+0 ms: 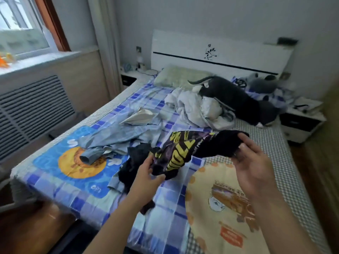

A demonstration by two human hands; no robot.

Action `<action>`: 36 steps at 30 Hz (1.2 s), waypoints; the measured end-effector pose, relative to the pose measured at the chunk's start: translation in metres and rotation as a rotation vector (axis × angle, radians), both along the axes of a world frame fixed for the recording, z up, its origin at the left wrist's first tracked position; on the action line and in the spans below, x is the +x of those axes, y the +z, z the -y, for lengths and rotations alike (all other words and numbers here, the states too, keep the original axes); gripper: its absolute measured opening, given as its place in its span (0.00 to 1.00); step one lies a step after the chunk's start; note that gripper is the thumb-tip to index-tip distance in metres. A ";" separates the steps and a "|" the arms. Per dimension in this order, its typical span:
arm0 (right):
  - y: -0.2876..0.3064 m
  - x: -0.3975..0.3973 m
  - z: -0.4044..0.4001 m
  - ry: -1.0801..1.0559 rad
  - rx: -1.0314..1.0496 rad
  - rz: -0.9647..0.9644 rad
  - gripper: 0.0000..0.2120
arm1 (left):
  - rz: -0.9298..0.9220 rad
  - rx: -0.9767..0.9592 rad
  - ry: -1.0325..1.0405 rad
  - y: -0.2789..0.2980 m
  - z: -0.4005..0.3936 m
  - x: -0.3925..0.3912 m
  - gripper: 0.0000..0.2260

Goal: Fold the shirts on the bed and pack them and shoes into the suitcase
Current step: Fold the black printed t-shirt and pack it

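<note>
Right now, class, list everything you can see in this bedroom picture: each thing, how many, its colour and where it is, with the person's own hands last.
Black T-shirt with yellow print: one, held up over the bed's middle.
Light blue long-sleeved shirt: one, spread unfolded on the bed's left half.
White crumpled bedding: one heap, toward the headboard.
Dark grey garment: one, lying on that heap.
Pale green pillow: one, at the headboard.
Blue checked bedsheet: one, covering the bed.
White headboard with black stripe: one, against the wall.
White bedside tables: two, either side.
Window: one, upper left.
Left hand: grips the T-shirt.
Right hand: grips the T-shirt.
</note>
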State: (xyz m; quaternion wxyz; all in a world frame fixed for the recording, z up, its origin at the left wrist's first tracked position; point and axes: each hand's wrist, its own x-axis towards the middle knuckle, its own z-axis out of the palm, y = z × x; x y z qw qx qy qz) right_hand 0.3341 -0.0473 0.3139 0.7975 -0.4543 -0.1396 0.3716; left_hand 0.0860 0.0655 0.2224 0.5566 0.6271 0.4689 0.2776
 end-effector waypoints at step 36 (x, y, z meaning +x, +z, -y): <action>0.103 0.344 0.147 -0.324 -0.607 1.404 0.21 | -0.964 1.211 0.000 0.159 0.024 0.250 0.24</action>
